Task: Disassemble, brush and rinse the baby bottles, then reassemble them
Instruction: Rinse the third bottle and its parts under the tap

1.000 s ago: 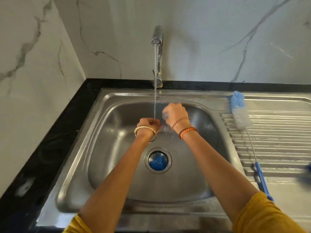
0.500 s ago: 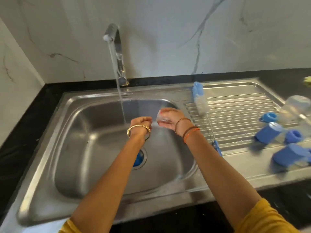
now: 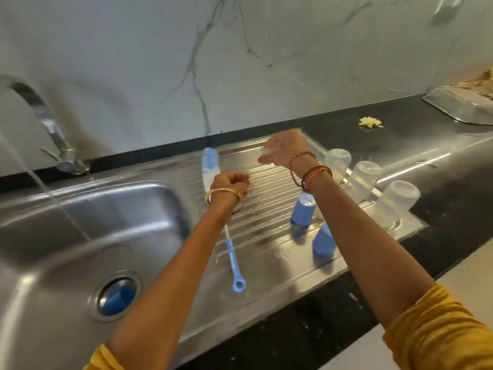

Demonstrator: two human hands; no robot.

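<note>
My right hand (image 3: pixel 286 153) is over the far part of the ribbed drainboard (image 3: pixel 266 209) and holds a small clear bottle part (image 3: pixel 266 151), blurred by motion. My left hand (image 3: pixel 231 183) hovers over the drainboard's left side with curled fingers and nothing visible in it. Under it lies the blue and white bottle brush (image 3: pixel 210 166), its handle toward me. Three clear bottles (image 3: pixel 363 177) stand upside down at the drainboard's right end. Two blue caps (image 3: pixel 302 209) stand near my right forearm.
The tap (image 3: pixel 49 124) at the left is running, and its stream falls into the steel sink (image 3: pixel 40 209). A blue piece (image 3: pixel 117 297) sits in the drain. On the black counter at the far right are a yellow scrap (image 3: pixel 370 122) and a metal tray (image 3: pixel 464 108).
Both hands have left the water stream and moved right from over the basin to over the drainboard. The right hand carries the clear part along. The view has swung right.
</note>
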